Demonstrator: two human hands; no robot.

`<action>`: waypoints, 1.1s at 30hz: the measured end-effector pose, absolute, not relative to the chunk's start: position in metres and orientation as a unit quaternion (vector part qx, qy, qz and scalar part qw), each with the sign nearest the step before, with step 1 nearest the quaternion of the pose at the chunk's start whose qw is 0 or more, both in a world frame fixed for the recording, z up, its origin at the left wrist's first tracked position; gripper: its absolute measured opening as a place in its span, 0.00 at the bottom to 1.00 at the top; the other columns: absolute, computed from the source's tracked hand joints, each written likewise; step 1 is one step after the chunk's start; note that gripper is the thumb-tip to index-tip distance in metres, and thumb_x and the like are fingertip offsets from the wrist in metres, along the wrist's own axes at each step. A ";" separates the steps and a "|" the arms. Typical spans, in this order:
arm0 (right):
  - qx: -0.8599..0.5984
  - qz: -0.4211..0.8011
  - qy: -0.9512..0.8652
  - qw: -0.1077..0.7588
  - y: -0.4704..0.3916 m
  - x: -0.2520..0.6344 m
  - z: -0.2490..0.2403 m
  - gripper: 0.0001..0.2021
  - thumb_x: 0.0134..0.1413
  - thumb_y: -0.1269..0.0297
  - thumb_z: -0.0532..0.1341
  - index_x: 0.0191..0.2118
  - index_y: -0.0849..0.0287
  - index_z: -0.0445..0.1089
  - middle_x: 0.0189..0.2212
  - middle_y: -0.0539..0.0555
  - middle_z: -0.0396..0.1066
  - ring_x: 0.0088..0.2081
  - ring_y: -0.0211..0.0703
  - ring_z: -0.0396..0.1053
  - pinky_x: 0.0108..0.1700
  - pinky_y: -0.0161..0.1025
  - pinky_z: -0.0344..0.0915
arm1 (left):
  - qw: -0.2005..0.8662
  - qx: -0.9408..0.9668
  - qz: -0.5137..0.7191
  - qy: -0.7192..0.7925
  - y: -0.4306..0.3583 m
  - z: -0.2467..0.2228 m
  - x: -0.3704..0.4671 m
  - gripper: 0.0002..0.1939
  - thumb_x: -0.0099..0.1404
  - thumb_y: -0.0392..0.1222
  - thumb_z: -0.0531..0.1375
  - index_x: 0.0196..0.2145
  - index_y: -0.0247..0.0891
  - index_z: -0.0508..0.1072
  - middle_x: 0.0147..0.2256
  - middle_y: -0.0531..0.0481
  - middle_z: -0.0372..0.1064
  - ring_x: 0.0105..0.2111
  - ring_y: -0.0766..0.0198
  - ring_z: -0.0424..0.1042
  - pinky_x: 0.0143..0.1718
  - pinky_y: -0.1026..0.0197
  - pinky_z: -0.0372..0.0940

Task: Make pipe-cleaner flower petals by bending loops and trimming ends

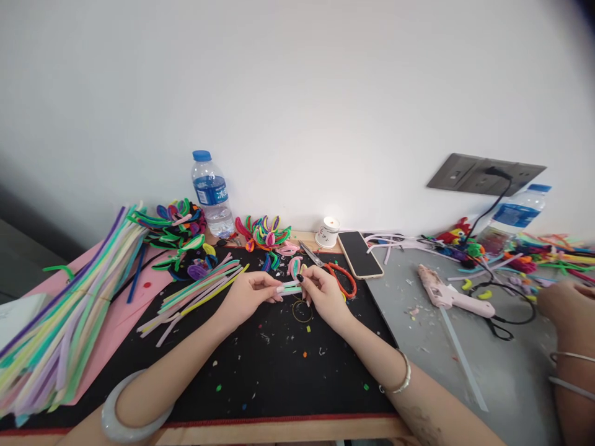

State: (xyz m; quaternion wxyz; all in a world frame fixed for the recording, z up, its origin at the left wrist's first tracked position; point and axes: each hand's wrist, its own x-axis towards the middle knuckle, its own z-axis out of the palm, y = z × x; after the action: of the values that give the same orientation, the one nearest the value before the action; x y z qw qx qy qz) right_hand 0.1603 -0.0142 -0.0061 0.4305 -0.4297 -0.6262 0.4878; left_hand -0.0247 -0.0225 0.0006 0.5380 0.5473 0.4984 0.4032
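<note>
Both hands meet over the black mat (260, 371), pinching short pieces of pipe cleaner (290, 288) in pale green and white between them. My left hand (251, 294) has thumb and forefinger closed on one end. Thumb and forefinger of my right hand (325, 297) grip the other end. Just beneath the fingers lies a thin gold-coloured ring (302, 311). Behind the hands is a pink looped pipe-cleaner piece (294, 267), and scissors with orange handles (341, 279) lie behind my right hand. A small bundle of pastel pipe cleaners (199, 288) rests left of my left hand.
A large pipe-cleaner bundle (79, 316) fills the left side. Along the wall stand a water bottle (212, 198) and a paper cup (328, 232), near a phone (361, 254). Right, a corded glue gun (450, 297) lies near another person's hand (569, 310).
</note>
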 end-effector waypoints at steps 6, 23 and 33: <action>-0.423 0.466 -0.647 0.431 -0.016 0.160 -0.005 0.09 0.56 0.61 0.53 0.27 0.56 0.57 0.17 0.44 0.56 0.17 0.32 0.55 0.20 0.31 0.53 | 0.541 0.553 0.397 0.494 -0.023 -0.001 -0.025 0.08 0.52 0.42 0.63 0.28 0.34 0.75 0.24 0.48 0.74 0.26 0.63 0.73 0.31 0.62 0.69; -0.403 0.580 -0.567 0.424 -0.015 0.155 -0.006 0.11 0.50 0.57 0.59 0.34 0.59 0.61 0.18 0.43 0.62 0.13 0.28 0.55 0.12 0.26 0.49 | 0.556 0.503 0.437 0.496 -0.024 0.005 -0.023 0.07 0.51 0.41 0.64 0.27 0.34 0.74 0.23 0.51 0.73 0.26 0.64 0.73 0.31 0.64 0.68; -0.391 0.622 -0.519 0.437 -0.016 0.152 -0.012 0.11 0.48 0.59 0.61 0.31 0.60 0.63 0.18 0.45 0.65 0.15 0.30 0.61 0.16 0.28 0.61 | 0.524 0.565 0.392 0.502 -0.026 0.008 -0.020 0.05 0.52 0.39 0.62 0.27 0.34 0.74 0.22 0.51 0.72 0.24 0.65 0.72 0.29 0.64 0.67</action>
State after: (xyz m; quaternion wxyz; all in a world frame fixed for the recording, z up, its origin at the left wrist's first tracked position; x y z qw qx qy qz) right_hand 0.1520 -0.0156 -0.0115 0.4374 -0.3909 -0.5187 0.6219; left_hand -0.0205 -0.0262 0.0084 0.5237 0.5654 0.5025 0.3920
